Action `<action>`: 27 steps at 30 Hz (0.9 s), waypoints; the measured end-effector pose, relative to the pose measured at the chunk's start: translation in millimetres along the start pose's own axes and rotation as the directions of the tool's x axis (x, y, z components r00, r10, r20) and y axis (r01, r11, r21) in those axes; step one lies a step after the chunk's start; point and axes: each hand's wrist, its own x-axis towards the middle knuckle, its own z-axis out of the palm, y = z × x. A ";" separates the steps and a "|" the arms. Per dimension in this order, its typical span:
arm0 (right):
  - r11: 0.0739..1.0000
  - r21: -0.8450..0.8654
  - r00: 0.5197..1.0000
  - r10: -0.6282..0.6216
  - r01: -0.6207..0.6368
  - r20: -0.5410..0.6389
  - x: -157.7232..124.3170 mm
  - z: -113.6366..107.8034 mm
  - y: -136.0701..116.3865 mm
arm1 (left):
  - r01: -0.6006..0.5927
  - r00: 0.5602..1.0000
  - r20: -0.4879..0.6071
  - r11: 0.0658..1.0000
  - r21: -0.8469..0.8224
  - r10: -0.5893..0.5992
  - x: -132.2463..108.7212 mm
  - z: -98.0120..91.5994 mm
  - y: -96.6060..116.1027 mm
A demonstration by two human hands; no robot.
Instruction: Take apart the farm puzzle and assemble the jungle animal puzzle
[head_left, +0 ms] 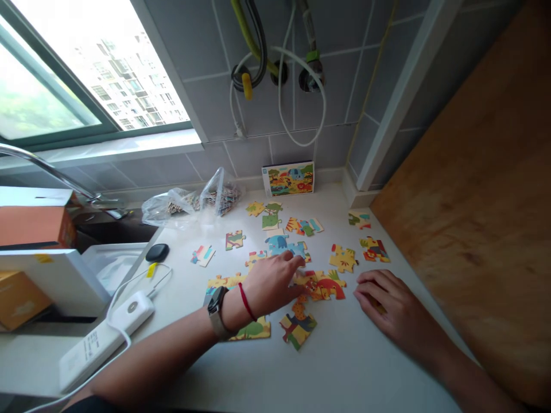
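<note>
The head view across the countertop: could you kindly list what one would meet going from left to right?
Orange cardboard box → black oval object → loose jigsaw piece → left hand → right hand → wooden panel

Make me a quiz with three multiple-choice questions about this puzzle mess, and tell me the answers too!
1. Where does the puzzle box stand?
A) Against the tiled wall
B) In the sink
C) On the window sill

2. What colour is the string on the left hand's wrist?
A) Green
B) Blue
C) Red

3. How does the right hand lie?
A) Raised high in the air
B) Curled down on the white counter
C) Holding the tap

Answers:
1. A, it stands upright by the wall, behind the pieces.
2. C, the string looks red.
3. B, its fingers rest low on the counter.
</note>
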 end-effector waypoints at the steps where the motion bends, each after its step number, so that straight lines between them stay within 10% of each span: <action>1: 1.000 0.000 1.000 -0.013 0.013 -0.006 -0.2 0.7 1.3 | -0.014 1.000 -0.017 1.000 -0.005 0.014 0.1 -0.7 -0.5; 7: 0.998 -0.006 0.998 -0.055 0.055 -0.030 0.5 3.4 5.0 | -0.171 0.965 -0.192 0.983 0.061 0.180 16.6 2.5 -26.0; 13: 0.999 -0.006 0.997 -0.054 0.054 -0.047 0.5 3.8 4.0 | -0.076 0.982 -0.166 0.995 0.071 0.087 42.9 28.3 -65.2; 27: 0.999 0.007 0.998 -0.037 0.038 -0.048 -0.3 4.2 4.1 | 0.006 0.958 -0.284 0.996 0.090 0.020 52.5 38.1 -70.9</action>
